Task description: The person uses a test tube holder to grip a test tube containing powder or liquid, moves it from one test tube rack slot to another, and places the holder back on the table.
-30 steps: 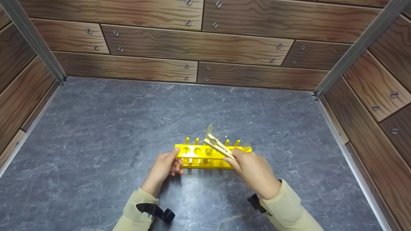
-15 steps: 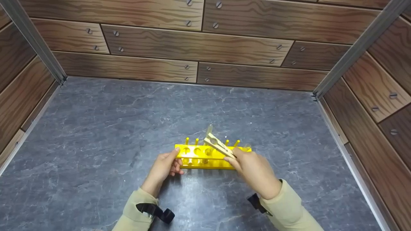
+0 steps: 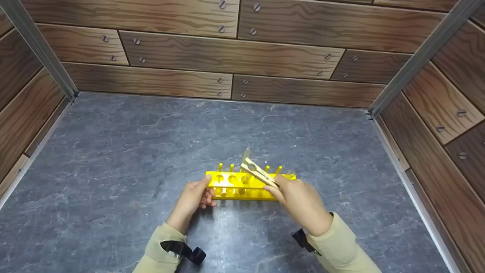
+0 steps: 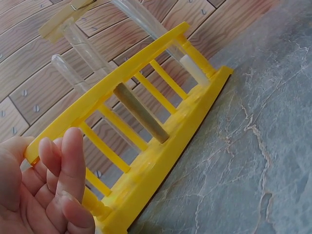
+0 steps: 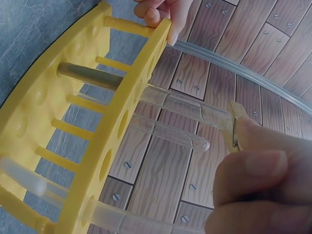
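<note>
A yellow test tube rack (image 3: 227,192) stands on the grey surface. My left hand (image 3: 194,195) pinches the left end of its top bar, thumb above and fingers below. My right hand (image 3: 301,201) grips a wooden test tube clamp (image 3: 259,173) by its handle end, over the rack's right half. In the right wrist view, the clamp's jaws are at the mouth of a clear test tube (image 5: 185,106) with olive-brown contents (image 5: 90,75), seated in the rack. Another tube with white contents (image 4: 195,70) stands at the rack's right end. An inverted tube (image 5: 192,141) sits behind the row.
Several yellow pegs (image 3: 220,167) line the rack's back edge. Wood-patterned panels (image 3: 182,49) wall the back and sides, with grey metal posts (image 3: 413,72) at the corners. Marbled grey surface (image 3: 151,144) extends around the rack.
</note>
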A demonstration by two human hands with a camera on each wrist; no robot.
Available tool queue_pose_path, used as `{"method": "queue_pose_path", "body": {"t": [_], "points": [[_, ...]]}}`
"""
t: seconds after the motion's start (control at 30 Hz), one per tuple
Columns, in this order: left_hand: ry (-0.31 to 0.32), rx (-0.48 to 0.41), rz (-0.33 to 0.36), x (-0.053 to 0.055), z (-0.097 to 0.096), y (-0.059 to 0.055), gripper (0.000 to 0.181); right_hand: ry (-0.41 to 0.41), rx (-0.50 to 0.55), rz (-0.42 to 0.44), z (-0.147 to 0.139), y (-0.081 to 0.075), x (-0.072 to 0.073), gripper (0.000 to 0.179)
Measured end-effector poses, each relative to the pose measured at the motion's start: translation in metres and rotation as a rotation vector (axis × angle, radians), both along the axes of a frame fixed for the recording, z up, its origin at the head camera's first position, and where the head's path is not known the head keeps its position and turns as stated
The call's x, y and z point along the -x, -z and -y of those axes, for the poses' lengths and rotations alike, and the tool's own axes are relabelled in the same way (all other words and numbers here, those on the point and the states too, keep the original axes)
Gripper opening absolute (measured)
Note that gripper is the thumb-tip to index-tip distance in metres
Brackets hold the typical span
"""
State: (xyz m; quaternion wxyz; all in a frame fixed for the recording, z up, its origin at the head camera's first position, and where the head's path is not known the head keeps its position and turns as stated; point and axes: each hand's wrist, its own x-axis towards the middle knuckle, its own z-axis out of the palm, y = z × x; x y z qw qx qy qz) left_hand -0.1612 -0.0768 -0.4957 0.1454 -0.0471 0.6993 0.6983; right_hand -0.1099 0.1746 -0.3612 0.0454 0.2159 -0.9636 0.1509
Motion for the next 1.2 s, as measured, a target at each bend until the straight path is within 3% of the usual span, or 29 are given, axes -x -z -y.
{"method": "queue_pose_path", "body": {"t": [0.1, 0.2, 0.43, 0.73, 1.0, 1.1, 1.2], "points": [[-0.003, -0.048, -0.022, -0.005, 0.000, -0.002, 0.046, 0.056, -0.016, 0.000, -0.001, 0.015, 0.005, 0.030], [-0.006, -0.049, -0.009, -0.006, 0.001, -0.003, 0.046, 0.076, 0.006, -0.002, -0.002, 0.020, 0.006, 0.030], [-0.009, -0.018, 0.005, -0.007, 0.001, -0.001, 0.046, 0.091, -0.015, 0.057, -0.003, 0.017, 0.003, 0.030], [0.011, -0.034, -0.005, -0.004, -0.001, -0.003, 0.045, 0.107, -0.006, 0.060, -0.011, 0.013, 0.002, 0.028], [0.024, -0.036, -0.003, -0.017, -0.002, -0.039, 0.043, 0.113, -0.006, 0.073, -0.014, 0.012, 0.003, 0.028], [0.017, -0.036, 0.003, -0.017, -0.001, -0.038, 0.043, 0.120, 0.005, 0.089, -0.015, 0.011, 0.002, 0.029], [0.020, -0.032, 0.009, -0.013, 0.000, -0.028, 0.044, 0.130, 0.011, 0.097, -0.016, 0.011, 0.002, 0.028]]}}
